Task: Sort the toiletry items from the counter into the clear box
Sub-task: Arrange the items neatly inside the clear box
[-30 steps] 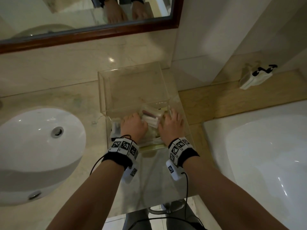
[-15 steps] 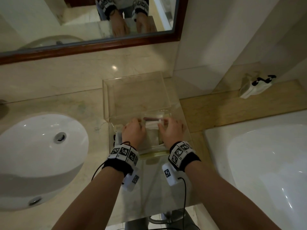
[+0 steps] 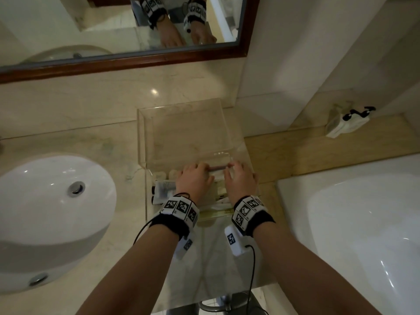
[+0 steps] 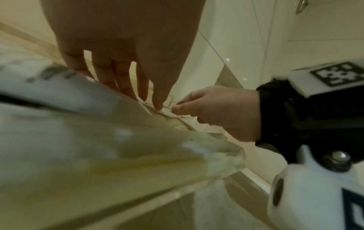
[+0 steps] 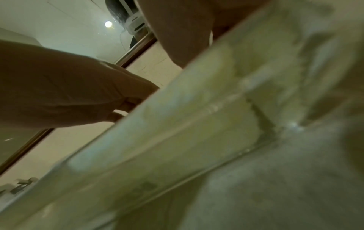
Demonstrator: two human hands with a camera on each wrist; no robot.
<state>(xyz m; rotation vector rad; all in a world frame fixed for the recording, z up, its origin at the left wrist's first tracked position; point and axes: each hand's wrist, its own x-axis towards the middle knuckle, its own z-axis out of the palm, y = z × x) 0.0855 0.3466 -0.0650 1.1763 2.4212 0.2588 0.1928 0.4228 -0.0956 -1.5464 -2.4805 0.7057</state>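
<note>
Centrally, left hand (image 3: 195,178) and right hand (image 3: 241,180) reaching into clear box (image 3: 147,173) on desk (image 3: 68,137), fingers (image 3: 236,165) seemingly pinching a thin dark-red item (image 3: 217,167) between them.

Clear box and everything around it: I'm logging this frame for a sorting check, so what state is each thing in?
clear box: open, toiletry items inside
lid: tipped back, upright behind the box
dark red stick: level, pinched at both ends at the box's far side
left hand: pinches the stick's left end
right hand: pinches its right end
sink: no water visible
</note>
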